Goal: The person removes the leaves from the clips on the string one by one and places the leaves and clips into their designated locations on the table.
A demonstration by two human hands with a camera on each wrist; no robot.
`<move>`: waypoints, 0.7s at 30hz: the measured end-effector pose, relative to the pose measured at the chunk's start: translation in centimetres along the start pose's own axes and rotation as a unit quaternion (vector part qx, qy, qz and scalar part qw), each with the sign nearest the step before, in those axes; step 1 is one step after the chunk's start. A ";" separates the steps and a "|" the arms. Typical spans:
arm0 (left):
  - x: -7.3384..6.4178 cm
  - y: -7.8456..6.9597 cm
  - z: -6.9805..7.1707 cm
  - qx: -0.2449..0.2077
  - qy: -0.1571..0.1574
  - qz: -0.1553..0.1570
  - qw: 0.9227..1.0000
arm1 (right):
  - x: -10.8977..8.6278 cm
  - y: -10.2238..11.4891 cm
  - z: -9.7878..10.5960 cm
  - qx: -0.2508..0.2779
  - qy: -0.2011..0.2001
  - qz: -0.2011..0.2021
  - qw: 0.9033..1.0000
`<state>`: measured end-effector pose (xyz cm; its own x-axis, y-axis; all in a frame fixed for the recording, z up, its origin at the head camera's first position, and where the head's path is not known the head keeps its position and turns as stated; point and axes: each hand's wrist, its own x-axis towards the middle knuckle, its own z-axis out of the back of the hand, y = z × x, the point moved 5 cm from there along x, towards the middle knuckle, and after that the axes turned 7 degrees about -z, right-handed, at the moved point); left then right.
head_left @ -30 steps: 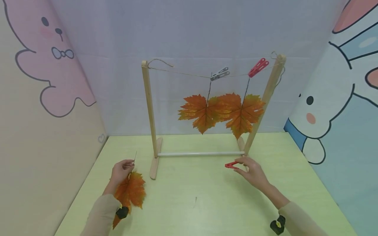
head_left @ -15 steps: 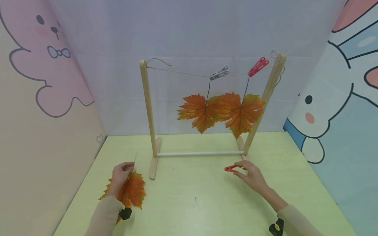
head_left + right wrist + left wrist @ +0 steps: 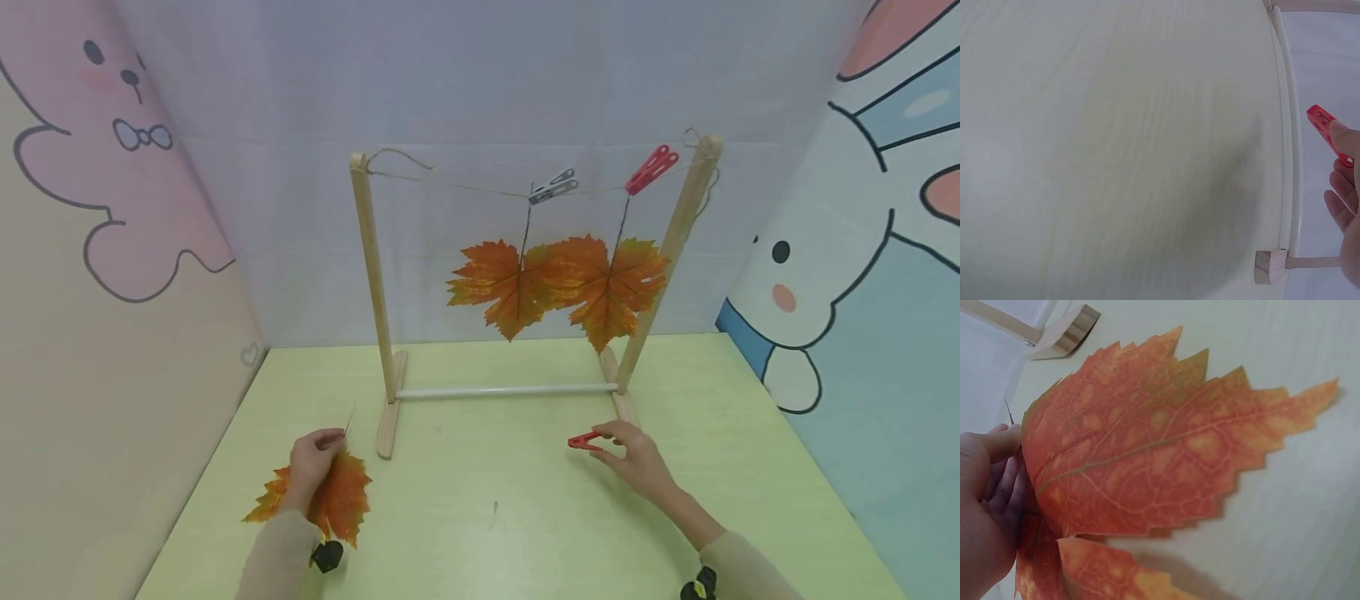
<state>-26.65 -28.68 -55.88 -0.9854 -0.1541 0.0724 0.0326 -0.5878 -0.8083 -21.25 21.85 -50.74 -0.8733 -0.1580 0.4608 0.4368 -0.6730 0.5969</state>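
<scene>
My left hand (image 3: 313,462) pinches the thin stem of an orange artificial maple leaf (image 3: 347,497) at the table's left side; the stem tip sticks up past the fingers. In the left wrist view the leaf (image 3: 1147,444) spreads out from the fingertips, with its lobes folded. My right hand (image 3: 637,458) holds a red clothespin (image 3: 583,441) between thumb and fingers, in front of the rack's right foot. On the string hang two more maple leaves (image 3: 517,287), side by side and overlapping, one under a grey clothespin (image 3: 553,188), the other under a red clothespin.
A wooden rack stands at the table's back, with a left post (image 3: 372,283), a right post (image 3: 678,225) and a white crossbar (image 3: 506,391) low between them. A twine string (image 3: 450,185) runs between the post tops. A small dark scrap (image 3: 495,507) lies on the pale table (image 3: 450,467).
My left hand has come slightly down and to the right with the leaf, and the leaf has turned. My right hand has lowered a little with the red clothespin.
</scene>
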 end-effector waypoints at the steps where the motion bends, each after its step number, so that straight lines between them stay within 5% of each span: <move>1: -0.1 0.2 -0.1 -0.002 0.000 0.002 1.000 | -0.2 -0.1 -0.2 0.004 0.002 0.002 1.000; 21: -0.9 0.4 -0.8 0.011 -0.019 0.023 1.000 | -1.8 -0.7 -1.2 0.011 -0.002 -0.005 1.000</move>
<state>-25.91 -28.15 -56.69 -0.9760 -0.2099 0.0579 0.0810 -0.5969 -0.7982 -20.24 21.73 -52.73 -0.8769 -0.1482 0.4573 0.4324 -0.6588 0.6157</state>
